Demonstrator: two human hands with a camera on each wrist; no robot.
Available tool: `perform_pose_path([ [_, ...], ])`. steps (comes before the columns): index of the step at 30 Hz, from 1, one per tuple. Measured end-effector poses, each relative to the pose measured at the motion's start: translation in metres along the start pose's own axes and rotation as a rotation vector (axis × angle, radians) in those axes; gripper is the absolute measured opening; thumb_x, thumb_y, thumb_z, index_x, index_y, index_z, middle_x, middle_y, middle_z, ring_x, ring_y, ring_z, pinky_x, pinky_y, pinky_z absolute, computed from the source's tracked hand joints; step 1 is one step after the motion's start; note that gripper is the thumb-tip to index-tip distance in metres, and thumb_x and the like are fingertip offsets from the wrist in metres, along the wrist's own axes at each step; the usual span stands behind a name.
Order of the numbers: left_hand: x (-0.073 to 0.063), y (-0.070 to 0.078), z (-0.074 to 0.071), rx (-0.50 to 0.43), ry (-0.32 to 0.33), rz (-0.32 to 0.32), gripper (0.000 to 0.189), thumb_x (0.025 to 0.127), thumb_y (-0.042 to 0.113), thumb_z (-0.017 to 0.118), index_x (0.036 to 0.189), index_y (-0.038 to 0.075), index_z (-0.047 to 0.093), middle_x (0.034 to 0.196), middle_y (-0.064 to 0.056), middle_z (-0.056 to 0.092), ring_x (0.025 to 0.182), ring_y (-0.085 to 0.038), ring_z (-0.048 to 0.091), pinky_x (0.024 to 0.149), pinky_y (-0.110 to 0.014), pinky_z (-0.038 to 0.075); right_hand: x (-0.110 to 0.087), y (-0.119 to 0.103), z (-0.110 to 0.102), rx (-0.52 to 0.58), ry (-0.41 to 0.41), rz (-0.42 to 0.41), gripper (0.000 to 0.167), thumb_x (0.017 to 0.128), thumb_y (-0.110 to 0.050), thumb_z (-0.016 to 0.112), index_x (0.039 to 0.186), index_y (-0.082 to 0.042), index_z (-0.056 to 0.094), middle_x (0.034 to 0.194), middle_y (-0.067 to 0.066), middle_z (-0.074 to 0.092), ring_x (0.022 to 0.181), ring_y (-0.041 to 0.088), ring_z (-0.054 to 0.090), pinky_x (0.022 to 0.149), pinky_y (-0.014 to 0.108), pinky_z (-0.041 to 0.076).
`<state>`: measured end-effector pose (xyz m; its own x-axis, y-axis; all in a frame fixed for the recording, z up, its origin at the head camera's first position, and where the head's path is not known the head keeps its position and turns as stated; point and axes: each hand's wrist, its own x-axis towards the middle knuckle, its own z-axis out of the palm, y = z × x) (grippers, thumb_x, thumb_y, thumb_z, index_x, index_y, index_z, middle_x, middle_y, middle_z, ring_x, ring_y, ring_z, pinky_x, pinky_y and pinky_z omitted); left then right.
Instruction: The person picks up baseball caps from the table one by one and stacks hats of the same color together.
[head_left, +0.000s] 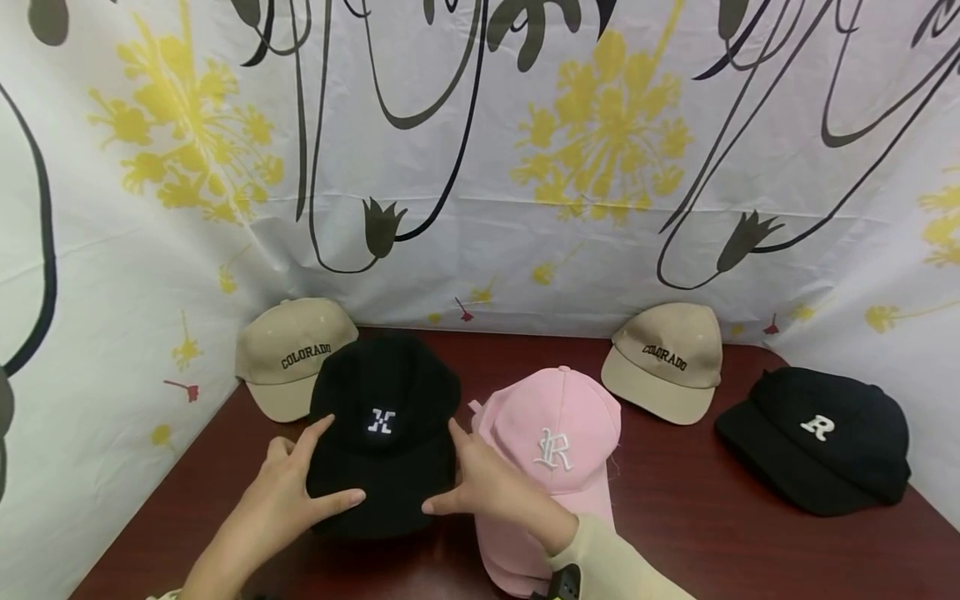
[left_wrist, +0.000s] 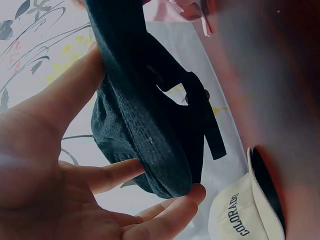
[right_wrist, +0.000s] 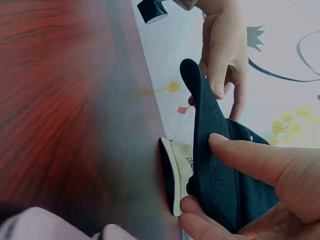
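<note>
Beyond the left hand (head_left: pixel 288 483), a beige cap (head_left: pixel 288 337) lettered COLORADO sits on the tabletop (head_left: pixel 660 500), partly covered by the black cap (head_left: pixel 382 458) with a white emblem. The left hand grips one side of that black cap, thumb over the brim and other fingers along its edge and underneath. The cap is held between the two hands, brim toward the person and raised off the tabletop; its back strap (left_wrist: pixel 215 140) hangs loose in the left wrist view. The right hand (head_left: pixel 483 475) pinches the opposite side, thumb on top of the brim and fingers below. A pale sleeve (head_left: pixel 618 567) and a dark wrist device (head_left: pixel 566 582) are behind it. Just right of the right hand lies a pink cap (head_left: pixel 566 417) with a white R, its brim partly hidden by the right forearm. Farther beyond and right of this hand stands another COLORADO cap (head_left: pixel 667 354). Well apart, farthest to its right, rests a black R cap (head_left: pixel 825 442). A patterned cloth (head_left: pixel 465 167) hangs beyond both hands.
</note>
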<state>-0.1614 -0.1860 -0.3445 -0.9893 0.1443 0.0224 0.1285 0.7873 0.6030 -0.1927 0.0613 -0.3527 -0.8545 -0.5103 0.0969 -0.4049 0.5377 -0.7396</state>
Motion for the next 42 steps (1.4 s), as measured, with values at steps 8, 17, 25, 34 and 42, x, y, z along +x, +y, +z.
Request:
perform_pose_path([
  [8,-0.002,-0.013,0.009,-0.025,-0.057,-0.026,0.099,0.067,0.049,0.076,0.141,0.007,0.026,0.103,-0.026,0.038,0.07,-0.02,0.051,0.062,-0.038,0.044,-0.009,0.005,0.01,0.022,-0.018,-0.02,0.098,0.066,-0.015,0.082,0.136,0.016,0.021,0.072,0.0,0.05,0.058,0.002,0.048,0.064,0.02,0.043],
  [17,-0.006,-0.018,0.014,-0.016,-0.096,-0.072,0.101,0.062,0.047,0.08,0.14,0.009,0.029,0.105,-0.026,0.039,0.074,-0.024,0.053,0.063,-0.043,0.045,-0.02,0.004,0.02,-0.005,-0.087,0.015,0.098,0.07,-0.017,0.079,0.135,0.02,0.017,0.061,-0.006,0.052,0.05,-0.001,0.05,0.065,0.017,0.044],
  [25,-0.01,-0.021,0.021,-0.011,-0.132,-0.111,0.103,0.06,0.046,0.081,0.14,0.007,0.028,0.106,-0.028,0.039,0.074,-0.027,0.055,0.062,-0.044,0.046,-0.025,0.002,0.025,-0.137,-0.106,0.038,0.099,0.07,-0.026,0.08,0.136,0.018,0.021,0.091,0.006,0.058,0.08,0.006,0.054,0.087,0.026,0.042],
  [34,-0.013,-0.028,0.027,0.006,-0.138,-0.131,0.104,0.059,0.043,0.083,0.139,0.004,0.029,0.098,-0.023,0.041,0.065,-0.022,0.053,0.058,-0.04,0.046,-0.026,0.004,0.034,-0.229,-0.139,0.069,0.099,0.069,-0.031,0.08,0.134,0.018,0.024,0.124,0.028,0.046,0.109,0.02,0.048,0.094,0.03,0.038],
  [42,-0.011,-0.036,0.032,0.046,-0.208,-0.126,0.103,0.063,0.046,0.079,0.138,-0.001,0.027,0.109,-0.034,0.042,0.081,-0.035,0.057,0.063,-0.048,0.047,-0.026,-0.001,0.046,-0.359,-0.099,0.152,0.105,0.067,-0.045,0.078,0.137,0.013,0.026,0.126,0.027,0.046,0.112,0.026,0.049,0.091,0.033,0.042],
])
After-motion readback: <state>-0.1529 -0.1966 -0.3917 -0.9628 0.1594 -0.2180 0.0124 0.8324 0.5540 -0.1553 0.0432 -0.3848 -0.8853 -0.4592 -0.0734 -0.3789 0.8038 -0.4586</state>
